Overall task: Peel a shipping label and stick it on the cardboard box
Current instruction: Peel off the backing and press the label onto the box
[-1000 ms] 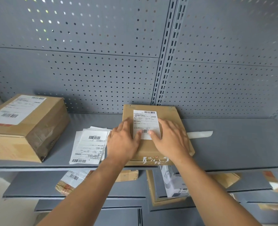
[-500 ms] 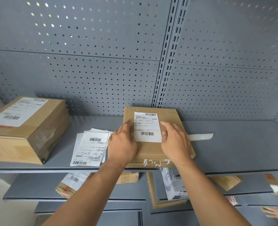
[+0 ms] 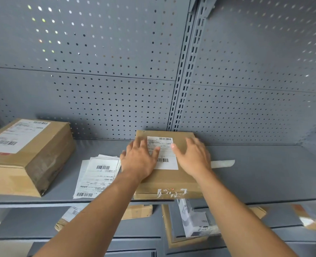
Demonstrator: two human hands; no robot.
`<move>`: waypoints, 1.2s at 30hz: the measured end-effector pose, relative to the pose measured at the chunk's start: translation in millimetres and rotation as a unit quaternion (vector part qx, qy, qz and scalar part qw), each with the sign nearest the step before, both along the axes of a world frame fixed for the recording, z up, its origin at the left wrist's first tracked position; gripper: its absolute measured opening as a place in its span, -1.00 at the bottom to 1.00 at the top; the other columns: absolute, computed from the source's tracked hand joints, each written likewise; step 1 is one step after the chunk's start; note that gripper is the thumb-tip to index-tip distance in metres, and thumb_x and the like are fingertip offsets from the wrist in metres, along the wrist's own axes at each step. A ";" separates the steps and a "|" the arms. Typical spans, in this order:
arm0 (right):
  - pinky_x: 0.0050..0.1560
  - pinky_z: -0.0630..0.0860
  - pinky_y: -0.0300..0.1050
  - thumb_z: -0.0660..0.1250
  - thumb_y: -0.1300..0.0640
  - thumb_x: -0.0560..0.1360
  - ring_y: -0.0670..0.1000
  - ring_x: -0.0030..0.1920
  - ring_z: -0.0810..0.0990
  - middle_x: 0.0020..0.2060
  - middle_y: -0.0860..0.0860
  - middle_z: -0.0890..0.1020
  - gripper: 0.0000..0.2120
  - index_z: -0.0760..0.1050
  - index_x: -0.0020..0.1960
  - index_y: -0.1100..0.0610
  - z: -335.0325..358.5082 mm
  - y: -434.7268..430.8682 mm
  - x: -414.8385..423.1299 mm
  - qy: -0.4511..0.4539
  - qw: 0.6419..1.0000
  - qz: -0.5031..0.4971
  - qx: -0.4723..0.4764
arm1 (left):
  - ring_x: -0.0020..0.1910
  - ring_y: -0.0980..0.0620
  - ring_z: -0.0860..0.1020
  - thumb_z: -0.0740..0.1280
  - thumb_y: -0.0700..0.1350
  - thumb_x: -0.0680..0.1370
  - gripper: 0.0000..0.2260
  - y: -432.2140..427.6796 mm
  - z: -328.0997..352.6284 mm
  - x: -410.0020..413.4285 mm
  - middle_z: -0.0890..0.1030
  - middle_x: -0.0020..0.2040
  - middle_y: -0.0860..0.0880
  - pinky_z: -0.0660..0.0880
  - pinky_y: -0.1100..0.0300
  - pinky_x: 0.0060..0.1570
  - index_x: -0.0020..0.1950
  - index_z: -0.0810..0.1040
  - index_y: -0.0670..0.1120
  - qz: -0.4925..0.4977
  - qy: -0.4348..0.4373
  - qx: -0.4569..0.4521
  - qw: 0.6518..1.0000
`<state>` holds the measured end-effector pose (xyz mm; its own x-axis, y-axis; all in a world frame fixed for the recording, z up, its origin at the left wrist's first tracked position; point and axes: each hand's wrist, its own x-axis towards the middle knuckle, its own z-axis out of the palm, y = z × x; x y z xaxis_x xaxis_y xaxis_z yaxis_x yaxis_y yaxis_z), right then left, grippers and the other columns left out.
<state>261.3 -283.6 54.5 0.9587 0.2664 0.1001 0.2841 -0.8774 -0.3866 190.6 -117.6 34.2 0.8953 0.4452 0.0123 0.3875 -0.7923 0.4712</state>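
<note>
A flat cardboard box (image 3: 170, 179) lies on the grey shelf in the middle. A white shipping label (image 3: 165, 154) with barcodes lies flat on its top. My left hand (image 3: 139, 161) rests palm down on the box's left part, its thumb on the label's left edge. My right hand (image 3: 193, 157) lies palm down on the right part, fingers spread, its thumb tip at the label's right edge. Neither hand holds anything.
A stack of loose shipping labels (image 3: 97, 175) lies left of the box. A bigger labelled cardboard box (image 3: 26, 156) stands at the far left. A white backing strip (image 3: 223, 163) lies to the right. A perforated grey back panel (image 3: 116, 86) rises behind. Lower shelves (image 3: 135, 229) hold more parcels.
Both hands have slid from the label's lower part, apart and then up towards the box's far edge, leaving the lower barcode uncovered. The box stayed in place.
</note>
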 end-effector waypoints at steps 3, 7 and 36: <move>0.56 0.05 0.36 -0.15 -0.58 0.45 0.13 0.62 0.09 0.63 0.05 0.17 0.02 0.14 0.62 0.15 -20.0 7.1 -1.4 0.019 0.997 0.025 -0.072 | 0.56 -0.17 0.25 0.03 0.37 0.60 -0.29 -2.4 -7.6 0.6 0.10 0.67 0.04 0.25 -0.25 0.45 0.61 0.18 -0.05 0.001 0.022 -0.012 1.000; 0.54 0.05 0.41 -0.19 -0.62 0.42 0.17 0.61 0.07 0.62 0.08 0.15 0.09 0.10 0.63 0.17 -24.6 9.4 -0.1 -0.001 0.993 0.029 -0.117 | 0.52 -0.21 0.29 0.09 0.37 0.59 -0.25 -3.3 -10.8 2.2 0.11 0.65 0.02 0.33 -0.22 0.38 0.62 0.12 -0.09 -0.019 0.026 0.023 0.999; 0.56 0.15 0.27 0.11 0.08 0.67 0.09 0.54 0.28 0.54 -0.03 0.35 -0.58 0.36 0.51 0.05 -32.8 0.0 8.4 -0.028 0.999 0.022 -0.030 | 0.19 -0.23 0.56 0.12 -0.27 0.56 -0.53 8.9 -19.0 1.2 0.36 0.54 0.19 0.54 -0.10 0.07 0.45 0.41 0.05 -0.012 -0.065 -0.029 0.997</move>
<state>269.8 -283.5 21.7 0.9395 0.3148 0.1349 0.3419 -0.8849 -0.3163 191.8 -108.7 15.2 0.8982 0.4273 0.1032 0.3019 -0.7702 0.5619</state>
